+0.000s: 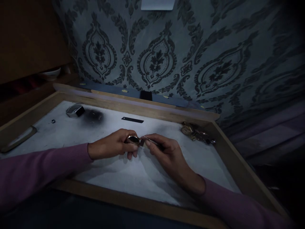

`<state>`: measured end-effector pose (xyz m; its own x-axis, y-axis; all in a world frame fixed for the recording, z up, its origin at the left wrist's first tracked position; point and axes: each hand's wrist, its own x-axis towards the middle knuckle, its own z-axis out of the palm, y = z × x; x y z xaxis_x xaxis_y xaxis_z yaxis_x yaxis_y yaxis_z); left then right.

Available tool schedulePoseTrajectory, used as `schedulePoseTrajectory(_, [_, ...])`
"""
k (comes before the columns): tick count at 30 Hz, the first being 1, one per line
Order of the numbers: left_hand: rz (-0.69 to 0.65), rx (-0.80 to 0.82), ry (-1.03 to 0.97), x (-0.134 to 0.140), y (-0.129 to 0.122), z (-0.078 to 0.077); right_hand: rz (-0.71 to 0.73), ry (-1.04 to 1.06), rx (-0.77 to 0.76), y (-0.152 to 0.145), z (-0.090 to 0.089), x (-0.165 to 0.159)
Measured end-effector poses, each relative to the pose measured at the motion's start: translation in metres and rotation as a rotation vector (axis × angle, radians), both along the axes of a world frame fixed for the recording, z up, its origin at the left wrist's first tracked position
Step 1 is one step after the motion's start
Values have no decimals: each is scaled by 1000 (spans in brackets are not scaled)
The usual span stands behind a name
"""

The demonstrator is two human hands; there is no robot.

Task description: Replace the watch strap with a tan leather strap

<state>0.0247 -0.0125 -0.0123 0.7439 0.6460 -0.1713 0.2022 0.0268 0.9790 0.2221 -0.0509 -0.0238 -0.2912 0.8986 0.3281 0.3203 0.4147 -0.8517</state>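
Note:
My left hand (121,144) is closed around a round watch (133,139) with a dark face and a shiny gold-coloured rim. The thumb lies along the watch's near edge. Close by on its right, my right hand (164,148) pinches a slim tool (151,140), too dim to identify further. Its tip is at the side of the watch, beside a small dark brownish piece (142,143); whether they touch I cannot tell. Both hands are above the white surface (114,171) inside a shallow wooden tray.
The wooden tray rim (143,190) surrounds the surface. On it are a flat black strip (132,120), a square-faced smartwatch (75,110), a small black ring (53,121) and gold-coloured watches (190,130). A curved band (20,140) lies at left. Patterned wallpaper (157,63) rises behind.

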Motion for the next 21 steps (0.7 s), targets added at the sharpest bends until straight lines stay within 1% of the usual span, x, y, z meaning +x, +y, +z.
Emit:
schedulePoseTrajectory(6, [14,-66,-12,0,-1,-1,1,-10,20,-2,1,-1])
schedulePoseTrajectory(13, [49,-127,-28,0,-1,-4,14,4,81,-1,-4,-3])
schedulePoseTrajectory(21, [69,-167,-83,2,-1,-5,5,-40,41,-1,-4,0])
